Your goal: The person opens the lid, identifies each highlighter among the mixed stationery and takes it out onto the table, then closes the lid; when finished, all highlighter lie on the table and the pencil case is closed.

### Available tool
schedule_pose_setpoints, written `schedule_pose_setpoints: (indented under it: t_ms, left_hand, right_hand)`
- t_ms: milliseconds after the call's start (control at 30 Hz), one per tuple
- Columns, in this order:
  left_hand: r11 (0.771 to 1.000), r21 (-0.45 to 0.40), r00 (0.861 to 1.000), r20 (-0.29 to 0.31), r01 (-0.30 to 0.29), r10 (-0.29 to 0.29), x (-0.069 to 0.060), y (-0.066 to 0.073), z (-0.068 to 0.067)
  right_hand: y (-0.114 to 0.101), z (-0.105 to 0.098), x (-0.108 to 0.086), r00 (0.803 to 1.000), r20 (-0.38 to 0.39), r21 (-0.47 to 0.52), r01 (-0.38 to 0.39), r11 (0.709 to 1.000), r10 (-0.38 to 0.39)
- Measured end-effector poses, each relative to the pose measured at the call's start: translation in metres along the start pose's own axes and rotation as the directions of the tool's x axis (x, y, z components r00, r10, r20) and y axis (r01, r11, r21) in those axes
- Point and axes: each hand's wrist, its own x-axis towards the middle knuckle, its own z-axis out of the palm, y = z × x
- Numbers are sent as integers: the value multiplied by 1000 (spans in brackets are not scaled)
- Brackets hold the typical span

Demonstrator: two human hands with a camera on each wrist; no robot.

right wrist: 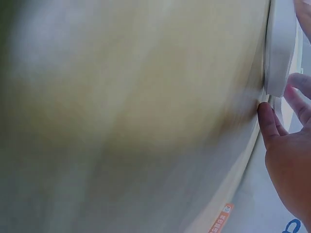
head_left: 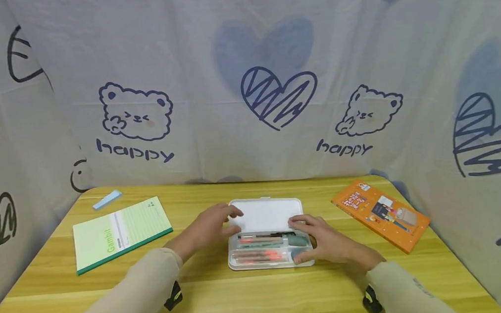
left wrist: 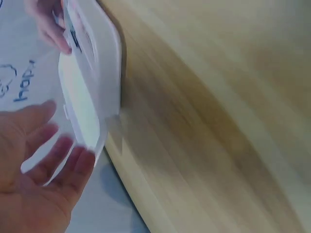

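Note:
A white pencil case (head_left: 266,214) lies with its lid folded back at the middle of the table, pens and an eraser-like green item (head_left: 297,241) in its tray. At the lid's left edge is the left hand (head_left: 207,228), fingers spread and loosely bent; in the left wrist view the left hand (left wrist: 46,170) has its fingertips by the lid's end. The right hand (head_left: 329,241) rests at the case's right end, thumb near the tray and fingers over the lid's corner. In the right wrist view, the right hand (right wrist: 291,155) has its fingers around the case's end (right wrist: 279,53).
At the left lie a green notepad (head_left: 142,225) and a pale blue strip (head_left: 107,200). An orange booklet (head_left: 381,214) lies at the right on the wooden table (head_left: 245,306). A printed cloth (head_left: 211,120) hangs behind and at both sides.

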Motion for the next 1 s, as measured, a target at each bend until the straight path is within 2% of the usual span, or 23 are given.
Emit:
schedule_pose_setpoints:
  t_ms: [133,233,333,467,700,833,1000]
  left_hand:
    - [997,8,992,102,-77,75,-9,4,6]
    - [993,49,987,126,-106,100,-14,6,12]
    - [988,107,990,101,-113,103,-17,7,17]
    - [982,168,995,53,-91,84,-16,10,21]
    - [981,192,999,28,-38,33,-14,19,26]
    - [977,208,999,-4,-39,40,-12,22,31]
    - [977,200,996,-37,-77,86,-10,16,34]
  right_hand:
    - [-1,-1,0,1000,8,-29,19,999,-19]
    - [-3,-2,0,1000,17,-34,15,999,-15]
    - [-4,-3,0,1000,22,-39,20,999,-20]
    - [-4,-4,0,999,29,-35,35,999,-34]
    - [-5,-4,1,999,30,-37,23,999,-22]
    - [-4,-4,1,1000,29,-43,8,999,-7]
    - [-6,-5,1,999,35,-40,3,999,-1]
